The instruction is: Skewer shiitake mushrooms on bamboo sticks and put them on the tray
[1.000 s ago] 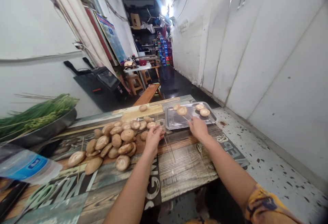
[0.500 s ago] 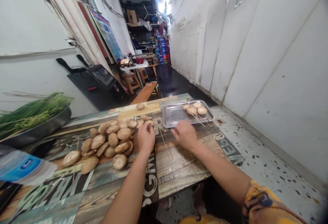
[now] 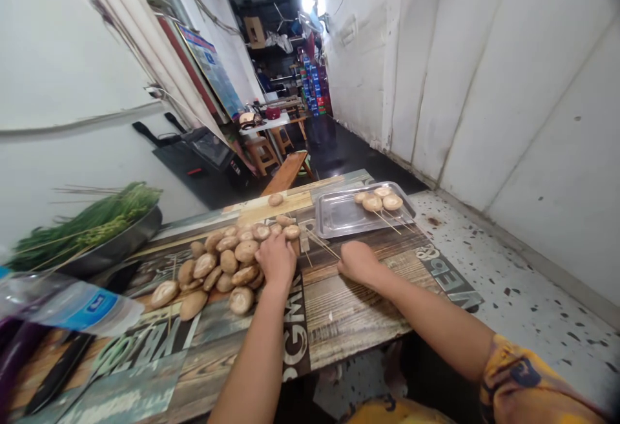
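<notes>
A pile of brown-capped mushrooms (image 3: 229, 261) lies on the wood-patterned table. My left hand (image 3: 278, 260) is at the pile's right edge, fingers curled down among the mushrooms; its fingertips and anything in them are hidden. My right hand (image 3: 359, 262) is closed over the table, in front of the tray. Thin wooden skewers (image 3: 323, 245) run up and left from its fingers, and it grips at least one. On the right side of the metal tray (image 3: 334, 229) rest several skewered mushrooms (image 3: 372, 202), their sticks poking over the near rim.
Left of the pile are a metal bowl (image 3: 130, 238) of green vegetables, a plastic water bottle (image 3: 92, 307) on its side and a black-handled knife (image 3: 61, 372). One mushroom (image 3: 276, 200) sits apart near the far edge. A wooden bench (image 3: 287, 174) stands beyond the table.
My right hand has closed on a skewer and lifted its near end off the table. My left hand has settled lower onto the pile's edge. The view has shifted slightly.
</notes>
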Demonstrator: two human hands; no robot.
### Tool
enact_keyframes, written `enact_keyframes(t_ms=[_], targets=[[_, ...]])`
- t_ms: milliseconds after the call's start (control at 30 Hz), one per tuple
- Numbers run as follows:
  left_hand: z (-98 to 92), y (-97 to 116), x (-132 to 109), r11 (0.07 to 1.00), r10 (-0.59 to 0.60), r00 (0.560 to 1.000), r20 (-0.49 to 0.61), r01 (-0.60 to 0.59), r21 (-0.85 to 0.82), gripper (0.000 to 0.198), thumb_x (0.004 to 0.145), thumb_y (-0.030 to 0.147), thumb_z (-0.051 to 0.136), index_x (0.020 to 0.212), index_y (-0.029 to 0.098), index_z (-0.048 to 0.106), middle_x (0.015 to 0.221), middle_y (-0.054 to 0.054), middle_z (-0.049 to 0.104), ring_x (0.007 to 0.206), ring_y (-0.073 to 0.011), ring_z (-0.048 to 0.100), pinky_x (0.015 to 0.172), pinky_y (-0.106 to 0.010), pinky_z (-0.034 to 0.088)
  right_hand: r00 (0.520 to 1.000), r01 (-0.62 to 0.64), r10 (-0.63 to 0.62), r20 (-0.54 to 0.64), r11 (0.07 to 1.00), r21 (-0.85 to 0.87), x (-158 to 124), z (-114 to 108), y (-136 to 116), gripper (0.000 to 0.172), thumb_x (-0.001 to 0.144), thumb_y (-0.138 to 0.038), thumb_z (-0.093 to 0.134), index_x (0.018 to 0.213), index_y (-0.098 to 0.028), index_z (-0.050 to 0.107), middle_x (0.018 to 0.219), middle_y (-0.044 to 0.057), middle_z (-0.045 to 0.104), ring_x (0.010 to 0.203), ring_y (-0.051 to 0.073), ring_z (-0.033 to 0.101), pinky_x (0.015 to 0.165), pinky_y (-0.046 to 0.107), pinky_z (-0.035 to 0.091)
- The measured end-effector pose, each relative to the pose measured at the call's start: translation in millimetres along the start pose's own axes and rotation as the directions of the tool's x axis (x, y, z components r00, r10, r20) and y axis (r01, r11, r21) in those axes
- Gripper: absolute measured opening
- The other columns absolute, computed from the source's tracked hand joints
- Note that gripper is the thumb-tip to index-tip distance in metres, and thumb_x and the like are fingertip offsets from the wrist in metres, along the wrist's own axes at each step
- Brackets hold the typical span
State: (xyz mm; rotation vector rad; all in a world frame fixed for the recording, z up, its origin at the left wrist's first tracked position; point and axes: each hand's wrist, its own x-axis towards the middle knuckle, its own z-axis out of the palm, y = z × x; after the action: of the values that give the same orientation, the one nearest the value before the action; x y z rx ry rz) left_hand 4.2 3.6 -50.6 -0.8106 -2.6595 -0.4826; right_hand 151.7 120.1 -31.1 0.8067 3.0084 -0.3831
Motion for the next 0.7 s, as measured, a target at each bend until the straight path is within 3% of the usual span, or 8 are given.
enact_keyframes(t_ms=[100,300,433,633,700], targets=[[4.7,-1.3,-1.7,0.996,0.042,0.993,0.112,-0.051,0.071,0.024,0.086,0.027,0.048,0.094,0.021,0.069,0.113,-0.01,0.064,0.112,-0.0308,0.051,0.089,-0.047,0.039,0.999,0.008,-0.007,-0.045,0.999,0.035,0.1,-2.5,8.2,0.026,0.079,-0.022,0.053,0.089,-0.01,0.074,0.094,0.018,0.073,0.09,0.025,0.068,0.073,0.027,0.046],[7.2,-13.3,3.9,0.997,0.009,0.995,0.096,-0.015,0.07,0.034,0.08,0.023,0.054,0.112,0.015,0.063,0.122,-0.016,0.057,0.112,-0.0315,0.05,0.092,-0.042,0.04,0.995,0.038,-0.027,-0.096,0.992,0.12,4.7,-3.6,16.4,0.021,0.077,-0.02,0.053,0.077,-0.013,0.072,0.082,0.014,0.073,0.08,0.022,0.067,0.065,0.025,0.041],[6.4,-20.2,6.3,0.996,0.063,0.989,0.135,-0.071,0.051,0.033,0.076,0.018,0.058,0.108,0.013,0.064,0.119,-0.018,0.058,0.11,-0.0317,0.052,0.093,-0.041,0.04,0.988,0.055,-0.025,-0.152,0.979,0.199,6.9,-0.2,17.4,0.018,0.077,-0.015,0.052,0.078,-0.013,0.07,0.081,0.011,0.072,0.078,0.02,0.065,0.063,0.025,0.038],[2.5,-21.8,4.7,0.997,0.069,0.991,0.111,-0.071,0.014,0.021,0.072,0.018,0.062,0.09,0.01,0.067,0.104,-0.022,0.06,0.108,-0.0364,0.052,0.091,-0.046,0.04,0.969,0.094,-0.009,-0.248,0.938,0.334,7.1,6.5,13.2,0.03,0.085,-0.014,0.046,0.109,-0.014,0.062,0.087,0.006,0.071,0.074,0.015,0.062,0.067,0.023,0.039],[1.5,-17.2,4.9,0.989,0.079,0.992,0.097,-0.066,-0.132,0.023,0.07,0.026,0.067,0.089,0.013,0.067,0.1,-0.018,0.06,0.107,-0.0342,0.052,0.092,-0.045,0.041,0.952,0.188,-0.056,-0.302,0.883,0.429,5.8,9.3,10.4,0.032,0.088,-0.018,0.044,0.115,-0.016,0.061,0.092,0.006,0.072,0.078,0.015,0.063,0.071,0.023,0.042]])
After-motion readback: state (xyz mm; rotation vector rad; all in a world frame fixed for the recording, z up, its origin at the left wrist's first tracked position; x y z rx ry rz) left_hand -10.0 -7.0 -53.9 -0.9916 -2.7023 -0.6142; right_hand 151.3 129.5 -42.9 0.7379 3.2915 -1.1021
